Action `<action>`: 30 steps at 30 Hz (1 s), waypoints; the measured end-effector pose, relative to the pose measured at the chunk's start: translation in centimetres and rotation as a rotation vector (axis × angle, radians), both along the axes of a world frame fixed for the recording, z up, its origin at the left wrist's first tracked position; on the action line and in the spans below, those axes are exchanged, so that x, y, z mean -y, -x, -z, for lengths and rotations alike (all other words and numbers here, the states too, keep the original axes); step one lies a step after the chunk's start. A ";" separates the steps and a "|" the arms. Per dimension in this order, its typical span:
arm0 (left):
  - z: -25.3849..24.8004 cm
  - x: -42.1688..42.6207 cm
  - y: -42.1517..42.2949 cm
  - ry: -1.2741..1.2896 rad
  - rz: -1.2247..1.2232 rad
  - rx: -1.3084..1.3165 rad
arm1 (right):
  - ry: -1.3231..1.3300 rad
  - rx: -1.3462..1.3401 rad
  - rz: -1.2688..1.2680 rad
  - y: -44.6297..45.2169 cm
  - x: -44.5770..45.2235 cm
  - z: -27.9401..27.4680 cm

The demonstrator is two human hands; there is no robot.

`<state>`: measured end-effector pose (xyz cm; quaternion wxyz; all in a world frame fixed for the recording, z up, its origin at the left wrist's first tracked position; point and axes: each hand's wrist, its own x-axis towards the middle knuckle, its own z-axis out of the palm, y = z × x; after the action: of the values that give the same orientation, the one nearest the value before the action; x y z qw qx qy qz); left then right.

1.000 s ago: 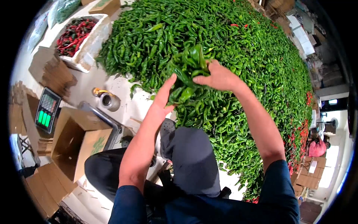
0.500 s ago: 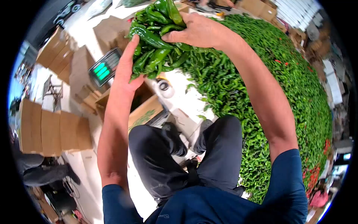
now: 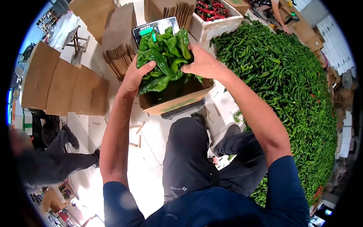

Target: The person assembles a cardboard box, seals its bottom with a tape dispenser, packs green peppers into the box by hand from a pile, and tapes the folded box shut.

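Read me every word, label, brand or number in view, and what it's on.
No text reads clearly.
Black rectangular scale display: white print and green lit readout, too small and blurred.
Brown cardboard box: green print, no legible word.
Dark grey cloth trousers: white lettering on the thigh, too small.
Navy short-sleeved shirt: tiny logo, too blurred.

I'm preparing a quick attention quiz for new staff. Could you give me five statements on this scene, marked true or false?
1. The left hand and right hand hold green peppers between them. True.
2. The cardboard box below them is taped shut. False: its top is open.
3. Red peppers lie in the white foam box. True.
4. The big pepper heap is on the person's left. False: it spreads on the right.
5. The display behind the held peppers is lit green. True.
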<state>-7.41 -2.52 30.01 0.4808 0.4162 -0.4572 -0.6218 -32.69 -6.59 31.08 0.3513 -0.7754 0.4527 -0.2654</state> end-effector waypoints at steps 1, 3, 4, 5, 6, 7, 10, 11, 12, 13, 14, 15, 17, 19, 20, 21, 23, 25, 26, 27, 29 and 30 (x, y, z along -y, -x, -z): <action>1.0 0.2 -0.1 -0.047 0.005 -0.036 | -0.114 0.079 -0.004 0.2 0.0 0.8; 3.1 0.9 -0.4 -0.134 0.014 -0.107 | -0.314 0.152 0.052 0.8 0.9 3.1; 3.8 1.4 -0.5 -0.149 0.014 -0.099 | -0.341 0.165 0.049 1.0 1.3 3.6; 4.4 1.9 -0.8 -0.161 0.015 -0.092 | -0.365 0.178 0.047 1.2 1.8 3.9; 5.0 2.3 -0.9 -0.172 0.017 -0.085 | -0.388 0.190 0.046 1.5 2.3 4.3; 4.7 2.6 -0.9 -0.151 0.027 -0.036 | -0.410 0.173 0.031 1.6 2.9 4.6; 5.4 3.4 -1.4 -0.056 0.024 0.090 | -0.458 0.280 -0.059 2.7 3.6 5.0; 5.5 3.6 -1.5 -0.042 0.043 0.073 | -0.457 0.285 -0.073 2.9 3.7 5.1; 5.4 3.6 -1.6 -0.042 0.076 0.123 | -0.457 0.291 -0.089 3.1 3.8 5.3; 4.9 3.3 -1.8 -0.041 0.106 0.174 | -0.455 0.297 -0.107 3.3 3.8 5.3; 4.4 3.3 -2.0 -0.038 0.134 0.225 | -0.451 0.302 -0.128 3.4 4.0 5.3; 4.0 3.3 -2.1 0.014 0.183 0.297 | -0.432 0.217 -0.135 3.6 4.0 5.3; 3.9 3.1 -2.5 0.030 0.202 0.487 | -0.471 0.260 -0.105 3.3 3.2 4.5; 3.8 3.0 -3.0 0.016 0.237 0.716 | -0.451 0.245 -0.049 3.5 2.9 4.8; 3.9 2.7 -3.3 0.096 0.264 0.771 | -0.473 0.292 -0.044 3.8 2.8 5.1; 4.0 2.2 -3.8 0.178 0.293 0.827 | -0.493 0.340 -0.036 4.0 2.7 5.1; 4.3 1.2 -3.8 0.357 0.345 0.914 | -0.498 0.381 -0.010 4.2 2.6 5.2; 5.0 0.6 -3.5 0.386 0.412 1.048 | -0.462 0.435 -0.013 4.6 2.6 5.5; 5.1 0.4 -3.1 0.403 0.446 1.114 | -0.442 0.449 -0.023 5.0 2.9 5.8; 4.9 0.2 -2.6 0.368 0.475 1.198 | -0.405 0.488 -0.033 5.1 3.2 6.2; 5.3 0.3 -2.6 0.325 0.334 1.045 | -0.336 0.566 -0.047 5.2 3.5 6.9; 5.4 0.4 -2.7 0.306 0.265 0.968 | -0.312 0.545 -0.047 5.2 3.4 6.9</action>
<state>-4.76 -2.89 24.64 0.1870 0.5194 -0.7613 -0.3401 -37.86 -9.99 24.22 0.5804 -0.6227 0.3593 -0.3824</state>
